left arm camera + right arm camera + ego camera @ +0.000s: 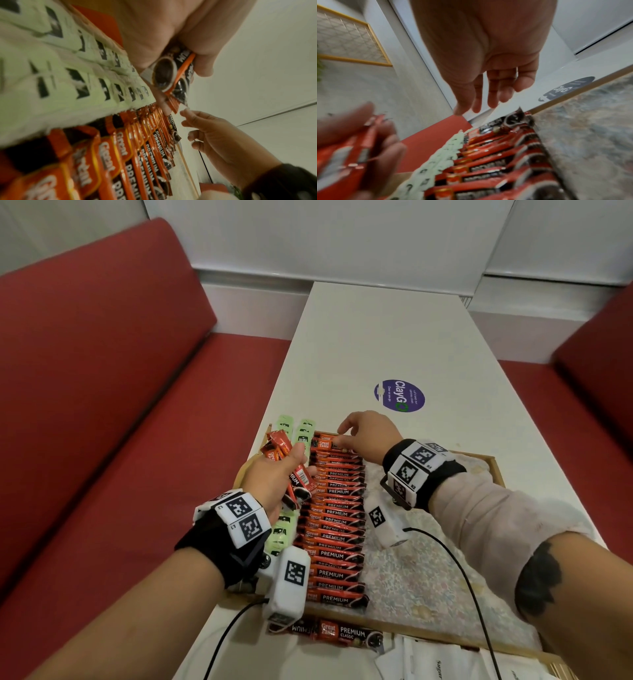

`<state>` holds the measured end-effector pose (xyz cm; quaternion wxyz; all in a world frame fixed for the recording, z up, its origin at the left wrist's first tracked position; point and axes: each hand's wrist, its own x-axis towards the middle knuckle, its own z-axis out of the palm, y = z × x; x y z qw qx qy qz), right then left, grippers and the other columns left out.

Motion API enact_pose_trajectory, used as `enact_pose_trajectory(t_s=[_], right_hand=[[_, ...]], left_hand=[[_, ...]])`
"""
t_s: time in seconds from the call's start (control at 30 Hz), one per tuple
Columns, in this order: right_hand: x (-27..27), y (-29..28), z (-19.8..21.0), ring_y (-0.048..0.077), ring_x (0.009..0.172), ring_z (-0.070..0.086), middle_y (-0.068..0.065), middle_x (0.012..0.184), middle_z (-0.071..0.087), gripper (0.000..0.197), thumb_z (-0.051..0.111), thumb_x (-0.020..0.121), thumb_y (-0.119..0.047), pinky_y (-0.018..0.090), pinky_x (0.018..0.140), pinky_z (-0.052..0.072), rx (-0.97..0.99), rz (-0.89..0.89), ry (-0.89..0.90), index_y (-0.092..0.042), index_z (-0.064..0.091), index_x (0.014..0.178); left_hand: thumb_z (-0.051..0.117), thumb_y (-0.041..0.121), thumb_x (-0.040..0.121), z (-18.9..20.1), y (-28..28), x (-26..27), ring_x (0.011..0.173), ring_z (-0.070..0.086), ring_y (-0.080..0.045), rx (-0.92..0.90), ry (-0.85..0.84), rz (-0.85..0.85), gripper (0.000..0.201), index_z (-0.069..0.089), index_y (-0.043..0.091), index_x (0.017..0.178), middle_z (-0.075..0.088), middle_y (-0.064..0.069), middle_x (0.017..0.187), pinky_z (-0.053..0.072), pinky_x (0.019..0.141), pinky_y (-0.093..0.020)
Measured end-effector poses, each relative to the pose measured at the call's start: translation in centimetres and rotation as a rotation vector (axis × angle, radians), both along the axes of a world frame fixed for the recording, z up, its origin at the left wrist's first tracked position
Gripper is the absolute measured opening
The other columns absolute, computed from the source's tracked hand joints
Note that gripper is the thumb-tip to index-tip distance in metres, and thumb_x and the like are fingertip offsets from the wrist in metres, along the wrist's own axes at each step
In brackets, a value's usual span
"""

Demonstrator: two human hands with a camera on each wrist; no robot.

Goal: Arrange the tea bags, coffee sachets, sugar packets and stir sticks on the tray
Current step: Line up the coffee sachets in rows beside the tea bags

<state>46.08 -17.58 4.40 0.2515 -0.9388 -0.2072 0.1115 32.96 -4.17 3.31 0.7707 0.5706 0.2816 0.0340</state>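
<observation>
A wooden-rimmed tray (493,460) with a patterned liner lies on the white table. A long overlapping column of red coffee sachets (337,529) runs down its left part, with green tea bags (284,534) in rows to the left of it. My left hand (274,474) grips a bundle of coffee sachets (281,448) above the tea bags; the bundle (171,73) shows closely in the left wrist view. My right hand (366,436) hovers over the far end of the column. Its fingers (488,97) are nearly straight, touch the farthest sachet and hold nothing.
One loose coffee sachet (342,631) lies across the tray's near rim. White sugar packets (438,666) sit on the table at the bottom edge. A purple sticker (399,396) marks the table beyond the tray. Red benches (102,405) flank the table. The tray's right part shows bare liner (428,577).
</observation>
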Motion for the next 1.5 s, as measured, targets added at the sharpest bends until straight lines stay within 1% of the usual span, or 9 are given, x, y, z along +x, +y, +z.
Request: enact_pose_trajectory(t_s=[0.13, 0.27, 0.53, 0.73, 0.9, 1.03, 1.2, 1.4, 1.5], right_hand=[[-2.3, 0.8, 1.8, 0.012, 0.081, 0.059, -0.007, 0.083, 0.062, 0.023, 0.065, 0.086, -0.039, 0.021, 0.066, 0.042, 0.084, 0.215, 0.133, -0.018, 0.066, 0.093], [-3.8, 1.2, 2.6, 0.006, 0.074, 0.059, -0.008, 0.08, 0.064, 0.017, 0.069, 0.084, -0.036, 0.022, 0.071, 0.044, 0.075, 0.361, 0.273, -0.02, 0.066, 0.09], [-4.7, 0.7, 2.5, 0.008, 0.059, 0.064, -0.006, 0.065, 0.059, 0.019, 0.065, 0.086, -0.009, 0.015, 0.061, 0.047, 0.19, 0.347, 0.348, -0.016, 0.053, 0.073], [-4.9, 0.4, 2.3, 0.003, 0.055, 0.06, -0.011, 0.061, 0.063, 0.016, 0.072, 0.083, -0.014, 0.012, 0.059, 0.045, 0.228, 0.36, 0.397, -0.021, 0.058, 0.088], [-5.0, 0.4, 1.9, 0.003, 0.052, 0.054, -0.01, 0.057, 0.057, 0.015, 0.071, 0.083, -0.021, 0.017, 0.058, 0.045, 0.179, 0.295, 0.261, -0.013, 0.064, 0.072], [-5.0, 0.5, 2.0, 0.018, 0.065, 0.048, -0.001, 0.069, 0.051, 0.004, 0.056, 0.088, -0.014, 0.027, 0.057, 0.034, 0.067, 0.255, -0.092, -0.011, 0.053, 0.086], [-4.8, 0.4, 1.3, 0.03, 0.079, 0.053, 0.009, 0.096, 0.053, 0.019, 0.037, 0.098, -0.013, 0.032, 0.063, 0.033, -0.177, 0.33, -0.339, -0.009, 0.046, 0.113], [-4.7, 0.1, 1.1, 0.025, 0.074, 0.046, 0.01, 0.107, 0.05, 0.02, 0.037, 0.099, -0.015, 0.032, 0.064, 0.029, -0.212, 0.308, -0.427, -0.01, 0.046, 0.117], [-4.8, 0.1, 1.1, 0.027, 0.078, 0.051, 0.01, 0.109, 0.049, 0.02, 0.039, 0.099, -0.016, 0.032, 0.065, 0.031, -0.206, 0.3, -0.398, -0.009, 0.046, 0.117]], left_hand=[[0.075, 0.045, 0.074, -0.2, 0.5, 0.4, 0.085, 0.071, -0.031, 0.053, 0.034, 0.05, 0.039, 0.068, 0.012, 0.092, 0.074, -0.012, 0.09, 0.054, 0.084, -0.054], [0.071, 0.03, 0.082, 0.1, 0.2, 0.5, 0.093, 0.069, -0.035, -0.006, 0.003, 0.048, 0.023, 0.068, 0.01, 0.093, 0.072, -0.015, 0.098, 0.052, 0.088, -0.053], [0.074, 0.042, 0.062, 0.9, -0.4, 0.3, 0.095, 0.068, -0.036, 0.014, -0.079, 0.018, 0.049, 0.072, 0.008, 0.098, 0.072, -0.017, 0.099, 0.053, 0.087, -0.052], [0.066, 0.032, 0.077, 1.1, -0.7, 0.3, 0.094, 0.067, -0.035, -0.046, -0.119, -0.056, 0.041, 0.067, 0.004, 0.106, 0.07, -0.018, 0.104, 0.055, 0.08, -0.044], [0.066, 0.03, 0.071, 1.0, -0.7, 0.1, 0.085, 0.067, -0.028, -0.105, -0.144, -0.086, 0.031, 0.068, 0.014, 0.097, 0.07, -0.012, 0.097, 0.054, 0.079, -0.043], [0.059, 0.023, 0.088, 0.8, -0.4, 0.3, 0.093, 0.067, -0.016, -0.121, -0.147, -0.027, 0.017, 0.063, 0.018, 0.104, 0.068, -0.003, 0.104, 0.053, 0.086, -0.047], [0.064, 0.039, 0.075, 0.8, -0.3, 0.3, 0.088, 0.066, -0.016, -0.115, -0.117, 0.058, 0.03, 0.064, 0.014, 0.092, 0.067, -0.002, 0.096, 0.055, 0.08, -0.05], [0.065, 0.049, 0.073, 0.6, 0.0, 0.3, 0.071, 0.067, -0.016, -0.097, -0.088, 0.109, 0.039, 0.067, 0.011, 0.084, 0.072, -0.002, 0.076, 0.055, 0.079, -0.048], [0.072, 0.03, 0.077, 0.6, 0.0, 0.3, 0.067, 0.065, -0.011, -0.074, -0.088, 0.08, 0.02, 0.065, 0.013, 0.085, 0.068, -0.001, 0.077, 0.058, 0.073, -0.047]])
